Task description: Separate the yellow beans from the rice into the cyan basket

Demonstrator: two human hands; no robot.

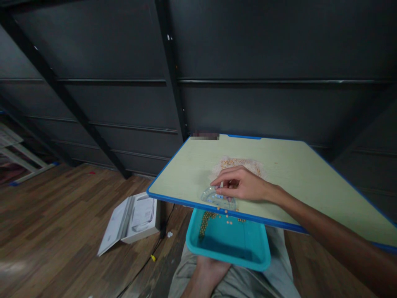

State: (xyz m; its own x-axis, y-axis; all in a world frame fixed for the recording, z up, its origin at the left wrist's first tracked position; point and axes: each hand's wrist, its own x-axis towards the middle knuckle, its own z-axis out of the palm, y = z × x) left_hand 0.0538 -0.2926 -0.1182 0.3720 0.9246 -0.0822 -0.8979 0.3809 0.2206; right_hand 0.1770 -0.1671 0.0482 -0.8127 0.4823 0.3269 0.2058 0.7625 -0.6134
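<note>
My right hand (243, 184) pinches a clear half-round plastic protractor (214, 198) between thumb and fingers, near the front edge of the pale-green table (288, 165). The protractor lies tilted against the tabletop. Just behind my hand is a flat heap of whitish and yellow-orange grains (242, 162), partly hidden by it. Below the table edge, a turquoise tray (229, 257) rests over my lap. Several small round pale grains (228, 222) show over the tray, and greenish-brown beans (204, 225) lie along its left side. My left hand (214, 267) holds the tray from below, its fingers hidden.
A dark panelled wall (124, 62) stands behind the table. On the wooden floor (62, 215) at left lies an open white box (144, 215), with a black cable (159, 240) beside it. A white metal frame (27, 161) stands at far left.
</note>
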